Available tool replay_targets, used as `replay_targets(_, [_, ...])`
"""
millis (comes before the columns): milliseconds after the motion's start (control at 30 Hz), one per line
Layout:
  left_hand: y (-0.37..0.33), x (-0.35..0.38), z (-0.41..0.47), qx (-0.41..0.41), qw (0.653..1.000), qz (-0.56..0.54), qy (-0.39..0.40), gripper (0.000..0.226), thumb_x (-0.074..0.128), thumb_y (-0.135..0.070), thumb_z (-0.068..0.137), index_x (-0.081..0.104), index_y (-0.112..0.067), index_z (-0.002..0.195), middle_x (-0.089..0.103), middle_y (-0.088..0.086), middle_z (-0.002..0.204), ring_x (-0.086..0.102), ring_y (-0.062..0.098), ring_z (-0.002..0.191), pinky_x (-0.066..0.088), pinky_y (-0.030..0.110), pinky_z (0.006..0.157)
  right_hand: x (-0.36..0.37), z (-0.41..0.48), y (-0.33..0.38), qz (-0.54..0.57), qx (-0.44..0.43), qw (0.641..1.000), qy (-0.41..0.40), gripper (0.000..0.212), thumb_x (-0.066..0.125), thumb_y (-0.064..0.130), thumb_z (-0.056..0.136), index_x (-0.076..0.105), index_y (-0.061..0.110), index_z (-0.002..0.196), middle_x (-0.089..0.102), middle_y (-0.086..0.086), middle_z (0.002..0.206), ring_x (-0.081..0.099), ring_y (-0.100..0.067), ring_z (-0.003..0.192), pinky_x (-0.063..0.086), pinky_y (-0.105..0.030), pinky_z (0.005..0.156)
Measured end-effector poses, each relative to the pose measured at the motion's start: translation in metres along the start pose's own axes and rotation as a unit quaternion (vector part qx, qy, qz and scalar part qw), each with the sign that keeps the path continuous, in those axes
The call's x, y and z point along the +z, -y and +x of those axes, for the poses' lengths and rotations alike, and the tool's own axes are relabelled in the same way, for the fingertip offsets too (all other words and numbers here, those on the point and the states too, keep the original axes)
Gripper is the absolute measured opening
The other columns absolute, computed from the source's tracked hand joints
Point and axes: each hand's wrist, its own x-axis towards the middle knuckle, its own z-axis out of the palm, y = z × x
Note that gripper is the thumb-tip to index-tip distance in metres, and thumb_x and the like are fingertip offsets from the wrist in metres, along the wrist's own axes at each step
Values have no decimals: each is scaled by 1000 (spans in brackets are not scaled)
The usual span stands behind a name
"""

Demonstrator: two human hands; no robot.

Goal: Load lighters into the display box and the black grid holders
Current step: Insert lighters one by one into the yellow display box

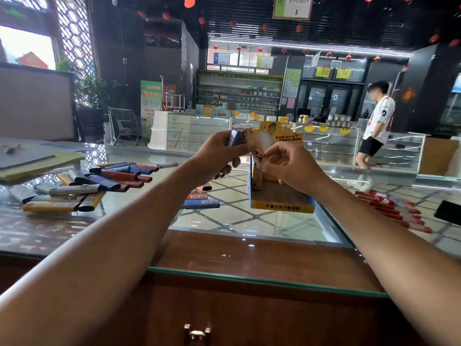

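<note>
The glass-topped wooden worktop [249, 255] lies nearest, and both forearms reach out over it. The left hand [219, 158] is curled round a small bundle of slim blue and yellow lighters [237, 138], held up off the glass. The right hand [290, 166] pinches what looks like a single yellow lighter with black print [259, 156] between thumb and forefinger, just above the open yellow cardboard display box [282, 204]. The box's tray shows a bare brown floor.

These lighters are probably light and rigid, with glossy wraps that slip easily. A pinch across the flat sides at mid-length should control each one best, lowering it upright. The box is thin card and likely to skid or tip on glass, so it may need steadying.

Further out to the left, a loose heap of blue, red, silver and yellow lighters [99, 184] waits. To the right is a row of red lighters [391, 208]. I cannot identify the black object [449, 212] at the right edge.
</note>
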Motion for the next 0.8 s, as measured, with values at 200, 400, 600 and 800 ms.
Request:
replay_targets(200, [0,0,0,14,999,24,19,19,73,-25,94,69,-10,104,59,-6,64,47,6,49,35,22,43,0,-1,0,-34,-5,999,9,17,77,35,90,71,20,93,71,3,88,58,8,54,46,-15,52])
replay_targets(400, [-2,2,-3,4,997,66,42,24,74,-25,93,69,-7,109,54,1,66,47,6,49,36,21,44,-4,-1,-1,7,-12,1000,-23,24,73,42,93,68,24,107,71,2,95,59,3,54,48,-20,50])
replay_targets(600, [-4,2,-5,-7,992,94,87,15,72,-20,95,68,-9,105,57,-14,53,47,2,47,36,20,44,-5,-1,1,39,-27,999,-20,16,73,28,95,68,23,109,70,-1,97,59,-4,53,49,-24,51])
replay_targets(800, [-2,3,-6,-15,983,138,117,17,76,-27,91,65,-15,93,56,-9,59,48,1,47,38,19,43,-6,1,-2,25,-11,1000,15,11,67,15,98,73,9,104,67,13,62,56,-12,48,47,-25,53])
